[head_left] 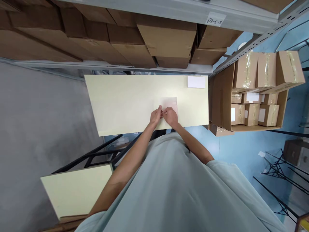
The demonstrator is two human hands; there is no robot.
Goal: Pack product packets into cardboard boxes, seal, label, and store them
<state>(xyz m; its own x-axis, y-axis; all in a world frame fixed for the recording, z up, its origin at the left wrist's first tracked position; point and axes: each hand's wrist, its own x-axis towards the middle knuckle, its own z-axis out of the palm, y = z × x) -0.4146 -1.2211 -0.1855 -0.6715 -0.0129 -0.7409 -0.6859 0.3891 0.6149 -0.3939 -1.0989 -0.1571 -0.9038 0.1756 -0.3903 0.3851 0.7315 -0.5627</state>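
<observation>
Near the front edge of a long cream-coloured board, my two hands meet fingertip to fingertip. My left hand has its thumb pointing up and its fingers curled. Beside it, my right hand is closed in a pinch, knuckles up. Whatever sits between the fingers is too small and hidden to name. Just beyond and partly under the hands lies a pale pinkish square sheet. A white rectangular piece, like paper or a stack of labels, rests at the far right corner of the board.
Cardboard boxes fill the metal shelf above the board's far side. On the right, a large open carton holds several small taped boxes. A second cream surface and black metal legs are at lower left.
</observation>
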